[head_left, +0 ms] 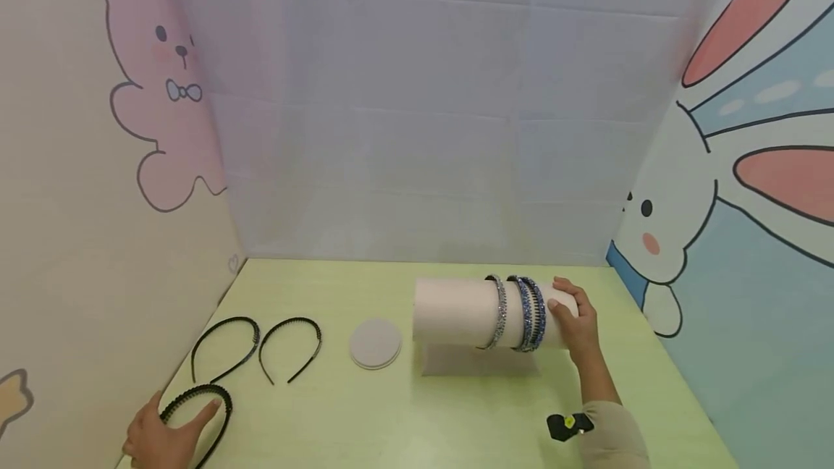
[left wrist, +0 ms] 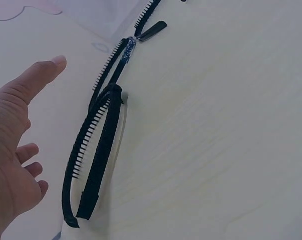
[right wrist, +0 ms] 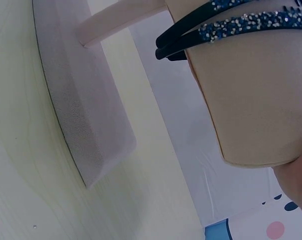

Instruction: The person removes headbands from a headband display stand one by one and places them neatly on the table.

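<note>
Our left hand (head_left: 163,436) reaches beside the nearest dark headband (left wrist: 101,155), at the front left of the counter (head_left: 365,425). Its fingers are apart, thumb stretched out, and we see nothing gripped. Our right hand (head_left: 580,320) grips the right end of the white roll (head_left: 449,310), fingers over the top and thumb in front. The roll sits on its stand (head_left: 482,364), right of the counter's middle.

Because our hold is at one end, downward pressure there could tip the roll; a sideways slip could shove the two blue bands (head_left: 538,317) toward the silver band (head_left: 501,313). On the left, a careless close of the fingers could snag the headband's comb teeth or knock it into the headband behind (head_left: 255,335), as they lie so near each other.

The roll's long axis runs left to right, nearly level, its bare end pointing left. The nearest headband's crown points away from us; its length runs back to front, tips toward us.
</note>
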Tool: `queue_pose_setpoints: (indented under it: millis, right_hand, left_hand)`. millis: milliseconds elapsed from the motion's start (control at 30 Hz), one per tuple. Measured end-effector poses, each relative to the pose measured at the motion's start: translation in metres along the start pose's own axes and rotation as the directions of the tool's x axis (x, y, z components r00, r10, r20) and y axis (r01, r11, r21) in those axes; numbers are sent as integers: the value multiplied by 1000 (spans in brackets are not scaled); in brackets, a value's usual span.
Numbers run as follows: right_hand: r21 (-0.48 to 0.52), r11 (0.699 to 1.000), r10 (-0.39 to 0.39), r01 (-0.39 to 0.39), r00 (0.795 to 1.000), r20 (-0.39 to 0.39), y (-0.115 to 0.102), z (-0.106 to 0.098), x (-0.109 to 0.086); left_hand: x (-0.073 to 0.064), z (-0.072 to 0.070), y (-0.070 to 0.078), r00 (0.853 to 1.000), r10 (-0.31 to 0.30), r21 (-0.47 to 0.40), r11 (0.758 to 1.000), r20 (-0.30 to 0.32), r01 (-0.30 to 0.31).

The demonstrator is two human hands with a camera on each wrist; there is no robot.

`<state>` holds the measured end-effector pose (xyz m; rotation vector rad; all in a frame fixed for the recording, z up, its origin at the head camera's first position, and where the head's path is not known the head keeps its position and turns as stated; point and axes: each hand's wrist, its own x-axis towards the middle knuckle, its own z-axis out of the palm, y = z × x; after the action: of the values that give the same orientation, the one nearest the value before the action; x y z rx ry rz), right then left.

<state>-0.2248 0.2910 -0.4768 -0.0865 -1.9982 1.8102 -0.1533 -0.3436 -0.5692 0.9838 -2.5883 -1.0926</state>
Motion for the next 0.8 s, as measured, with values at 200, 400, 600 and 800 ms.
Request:
queue_pose_setpoints:
  millis: [200, 400, 600, 800]
  right_hand:
    - [-1, 1000, 8, -8, 1000, 0, 0, 1, -1]
    - [-10, 1000, 5, -5, 1000, -5, -2, -1, 1]
    - [-8, 1000, 5, -5, 1000, -6, 0, 0, 1]
    - [-4, 1000, 11, -11, 1000, -12, 3, -1, 1]
  left_hand:
    - [-13, 5, 10, 1000, 5, -81, 997, -26, -7]
    - [-27, 20, 27, 990, 108, -163, 979, -85, -121]
    - [-41, 30, 41, 989, 133, -233, 962, -59, -143]
    - [-48, 36, 52, 978, 202, -240, 948, -53, -208]
